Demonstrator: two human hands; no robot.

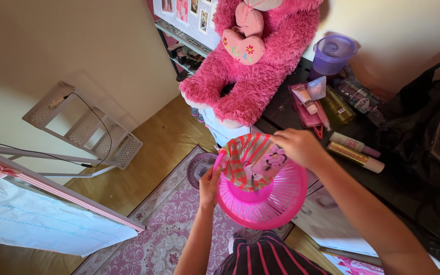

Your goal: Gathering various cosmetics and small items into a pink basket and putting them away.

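Observation:
My left hand [209, 186] grips the near-left rim of a round pink plastic basket [276, 201] held up in front of me. My right hand [297, 146] is above the basket's far rim, pinching a striped red, green and white cloth [244, 162] that drapes into the basket. A pale printed patch [270, 163] on the cloth shows just below my right fingers.
A big pink plush bear [260, 66] sits on a white stool beside a black table [281, 109] with tubes, bottles and a purple lidded jug [332, 52]. A black bag [423, 132] lies right. A small purple basket [198, 168] and patterned rug [164, 224] are below; a metal rack [85, 127] leans on the left wall.

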